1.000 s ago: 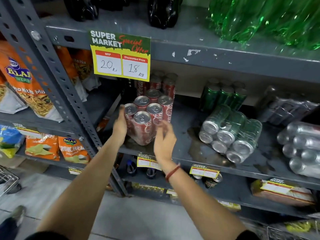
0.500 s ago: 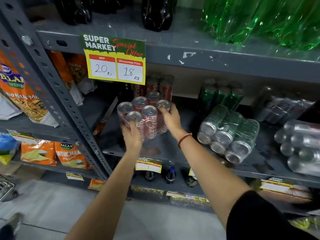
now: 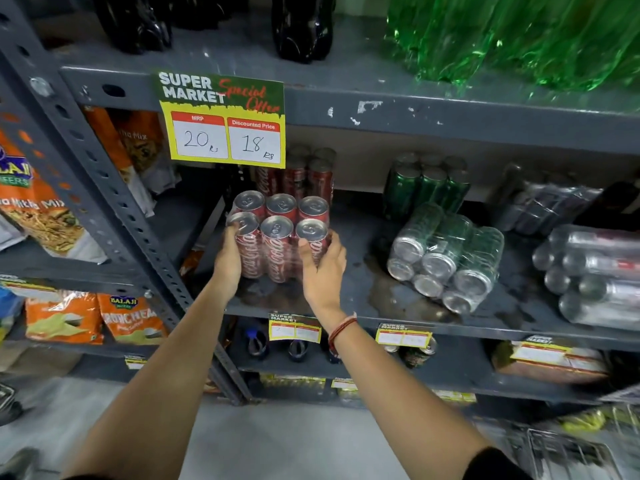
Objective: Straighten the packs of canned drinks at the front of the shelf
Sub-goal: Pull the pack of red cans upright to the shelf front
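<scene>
A shrink-wrapped pack of red cola cans (image 3: 277, 233) stands upright at the front left of the grey shelf (image 3: 363, 320). My left hand (image 3: 228, 258) grips its left side and my right hand (image 3: 322, 268) grips its right front corner. To the right, a pack of green cans (image 3: 446, 254) lies on its side, tops facing outward. Further right, a pack of silver cans (image 3: 595, 275) also lies on its side. More red cans (image 3: 304, 174) and green cans (image 3: 426, 185) stand upright behind.
A yellow price sign (image 3: 221, 119) hangs from the shelf above. A wet patch (image 3: 388, 289) marks the shelf between the packs. Snack bags (image 3: 41, 209) fill the left rack beyond the perforated upright (image 3: 114, 202). Green bottles (image 3: 519, 36) stand on top.
The red pack went from tilted to upright and squared to the shelf front. My right hand moved from its far right side to its right front corner; my left hand stays on its left.
</scene>
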`<state>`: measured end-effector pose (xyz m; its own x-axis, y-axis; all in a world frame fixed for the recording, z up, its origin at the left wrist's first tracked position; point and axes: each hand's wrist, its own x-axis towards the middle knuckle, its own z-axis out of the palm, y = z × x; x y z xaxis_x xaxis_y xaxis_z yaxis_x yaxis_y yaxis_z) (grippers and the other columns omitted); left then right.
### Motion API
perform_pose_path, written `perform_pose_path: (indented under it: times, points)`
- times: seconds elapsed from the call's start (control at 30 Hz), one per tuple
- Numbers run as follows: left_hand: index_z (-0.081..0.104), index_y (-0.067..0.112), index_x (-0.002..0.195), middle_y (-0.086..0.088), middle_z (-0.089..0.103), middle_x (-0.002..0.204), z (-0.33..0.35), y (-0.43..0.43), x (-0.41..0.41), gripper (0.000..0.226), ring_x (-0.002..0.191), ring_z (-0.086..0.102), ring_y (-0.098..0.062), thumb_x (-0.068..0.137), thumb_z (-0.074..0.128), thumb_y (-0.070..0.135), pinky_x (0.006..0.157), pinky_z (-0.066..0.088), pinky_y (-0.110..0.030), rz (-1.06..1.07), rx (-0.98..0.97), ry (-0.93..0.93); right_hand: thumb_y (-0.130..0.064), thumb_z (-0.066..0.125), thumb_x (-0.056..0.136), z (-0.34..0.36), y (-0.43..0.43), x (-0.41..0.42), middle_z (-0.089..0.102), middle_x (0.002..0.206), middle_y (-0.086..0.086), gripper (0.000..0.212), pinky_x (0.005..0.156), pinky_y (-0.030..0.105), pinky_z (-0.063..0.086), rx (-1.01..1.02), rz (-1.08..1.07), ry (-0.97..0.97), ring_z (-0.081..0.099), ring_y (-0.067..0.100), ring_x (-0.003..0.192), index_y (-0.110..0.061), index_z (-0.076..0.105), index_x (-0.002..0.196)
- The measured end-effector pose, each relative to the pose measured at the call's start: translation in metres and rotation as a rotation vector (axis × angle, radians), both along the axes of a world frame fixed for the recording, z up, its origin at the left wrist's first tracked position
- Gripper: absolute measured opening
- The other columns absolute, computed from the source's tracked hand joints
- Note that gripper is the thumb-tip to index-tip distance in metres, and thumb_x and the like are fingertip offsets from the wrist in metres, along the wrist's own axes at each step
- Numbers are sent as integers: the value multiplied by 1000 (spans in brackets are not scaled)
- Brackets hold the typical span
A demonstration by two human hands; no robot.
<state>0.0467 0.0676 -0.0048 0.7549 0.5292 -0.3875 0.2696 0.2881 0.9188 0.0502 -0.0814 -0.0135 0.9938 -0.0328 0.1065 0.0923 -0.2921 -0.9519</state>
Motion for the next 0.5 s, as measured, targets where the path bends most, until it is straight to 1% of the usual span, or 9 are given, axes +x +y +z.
perform_pose_path:
  times: [0.03,0.1,0.17,0.23,0.3,0.37,0.43,0.47,0.5]
  points:
    - [58,19,123,-5,63,123,-1,-2,-1,90,110,58,-25,59,43,80,103,42,-43,39,-4,24,-43,54,91,1,-3,1,38,139,14,65,111,39,26,21,23,8,33,28,132,-9,30,141]
    - [53,17,129,-6,59,129,0,-12,-2,77,118,54,-27,75,44,72,106,39,-44,155,25,20,-41,56,90,4,-13,3,41,136,10,61,111,37,30,83,57,38,39,25,129,-11,35,138]
    - [46,15,135,-8,53,137,2,-34,-8,66,126,49,-25,85,46,59,109,36,-41,271,106,-139,-38,59,90,8,-30,5,46,132,9,55,107,33,36,142,29,37,46,23,123,-12,40,135]
    - [32,10,143,-11,39,149,2,-70,-21,65,136,38,-21,91,48,45,114,29,-35,349,247,-306,-30,61,90,14,-56,6,53,125,14,44,98,27,43,184,-53,-27,54,23,112,-10,48,127]
    - [22,7,146,-8,26,153,-3,-116,-36,66,141,26,-17,92,48,36,116,20,-29,362,334,-390,-24,61,90,20,-92,10,58,117,15,32,89,20,46,193,-156,-104,58,21,100,-9,55,118]
    - [19,7,146,-9,19,154,-9,-162,-43,67,144,19,-19,91,48,32,118,15,-31,258,379,-383,-21,60,91,25,-134,14,62,112,16,24,86,23,47,158,-270,-177,60,21,98,-7,60,110]
    - [26,11,144,-11,22,153,-11,-201,-36,61,143,21,-22,92,51,31,118,19,-37,61,422,-359,-19,58,92,30,-177,19,63,108,17,18,81,16,47,143,-369,-228,60,18,95,-7,62,105]
    - [31,11,142,-12,25,151,-9,-216,-30,57,142,24,-23,93,52,30,117,22,-36,-42,448,-355,-19,58,92,31,-197,21,63,107,18,15,80,14,47,139,-416,-234,60,15,91,-9,62,102]
    - [34,9,140,-13,28,150,-5,-229,-21,54,140,27,-23,93,53,27,115,22,-30,-134,479,-359,-19,58,92,31,-217,24,63,106,19,13,82,19,48,136,-462,-225,59,15,89,-10,61,100]
